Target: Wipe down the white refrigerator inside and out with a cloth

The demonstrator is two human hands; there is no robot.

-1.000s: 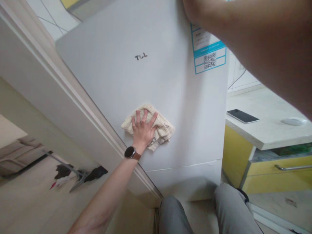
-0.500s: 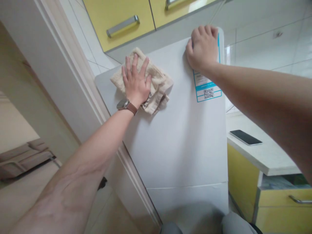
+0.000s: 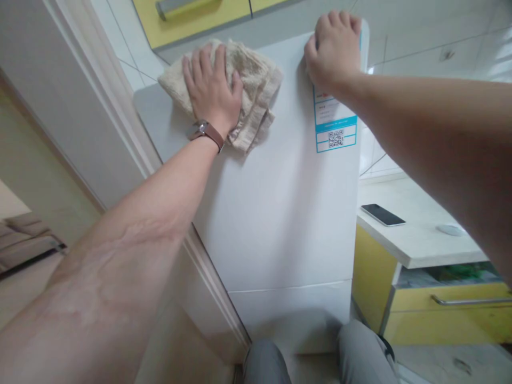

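Observation:
My left hand [image 3: 214,88] lies with fingers stretched out on a beige towel [image 3: 256,80], pressing it against the upper left of a tall white door panel [image 3: 272,213], which looks like a refrigerator door. The towel is bunched, with loose folds trailing to the right of my thumb. A watch with a brown strap [image 3: 212,135] is on my left wrist. My right hand [image 3: 334,50] is closed, its fingers curled over the top edge of the door near the right corner. It partly covers a blue-and-white label with a QR code [image 3: 336,138].
Yellow cabinets [image 3: 200,21] with a metal handle are above the door. At right, a phone [image 3: 383,214] lies on a pale counter [image 3: 424,240] above a partly open yellow drawer [image 3: 448,301]. A door frame [image 3: 100,106] runs along the left, and my knees [image 3: 266,362] are below.
The view has tipped downward, so most things sit higher in it. My left hand and the towel have shifted slightly across the door, and the towel's folds look different. My right hand keeps its place.

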